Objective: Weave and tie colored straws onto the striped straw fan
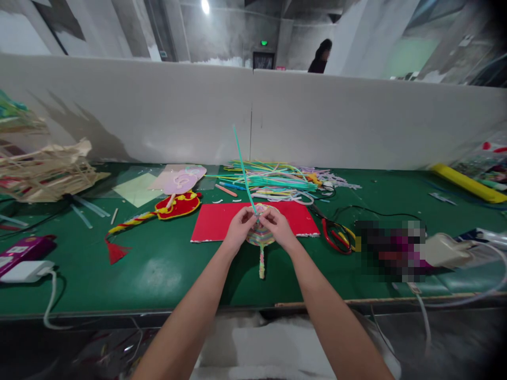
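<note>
Your left hand (240,228) and right hand (279,228) are close together at the middle of the table (158,282), thumbs and fingers pinched on the lower end of a thin green strip (243,169). The strip rises from your fingertips, leaning left and crossing in front of the pale divider (158,111). Its lowest end is hidden in your grip, and whether the two hands touch each other is too small to tell.

Just under your hands is a round striped fan (260,238); your fingers and knuckles cover much of its upper part, while its twisted handle (262,264) points toward you. Behind it lies a red board (209,219), its middle covered by the fan and your hands.

Beyond the board, a heap of coloured strips (277,179) overlaps so thickly that single pieces are hard to follow. To your left lies a red fan (180,206) with yellow edging and a tassel (116,252). To your right, a red-handled tool (336,237) has its far end hard to make out, and the things beside it are lost in a blocky blur. The wooden model (43,171) and purple box (29,253) are cut off at the left edge. Past the divider, a person (320,59) shows only in part.
</note>
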### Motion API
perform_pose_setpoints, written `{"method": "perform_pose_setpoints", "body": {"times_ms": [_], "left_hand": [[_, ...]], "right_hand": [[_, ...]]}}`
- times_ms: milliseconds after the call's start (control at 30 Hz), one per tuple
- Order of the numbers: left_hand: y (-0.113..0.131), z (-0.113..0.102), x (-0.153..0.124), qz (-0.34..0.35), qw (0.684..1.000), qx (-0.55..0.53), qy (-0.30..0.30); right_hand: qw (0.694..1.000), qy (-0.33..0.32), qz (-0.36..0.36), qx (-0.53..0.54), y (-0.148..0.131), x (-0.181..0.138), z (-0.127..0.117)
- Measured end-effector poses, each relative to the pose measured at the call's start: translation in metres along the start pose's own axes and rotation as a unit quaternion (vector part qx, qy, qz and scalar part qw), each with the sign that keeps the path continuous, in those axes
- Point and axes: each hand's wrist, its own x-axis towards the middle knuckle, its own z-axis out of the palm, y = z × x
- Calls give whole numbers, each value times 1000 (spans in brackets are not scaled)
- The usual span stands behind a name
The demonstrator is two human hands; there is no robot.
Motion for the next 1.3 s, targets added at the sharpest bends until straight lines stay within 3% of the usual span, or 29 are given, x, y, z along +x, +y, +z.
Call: {"method": "perform_pose_setpoints", "body": {"times_ms": [233,533,833,1300], "left_hand": [[-4,2,0,10,998,-21,63],[-8,3,2,21,996,0,87],[-8,1,4,62,991,76,86],[-7,3,3,40,996,41,73]], "right_hand": [[1000,24,-19,-5,4,1,-1],[999,37,-26,-5,5,1,3],[999,38,10,-7,1,1,4],[999,-3,0,-34,4,0,4]]}}
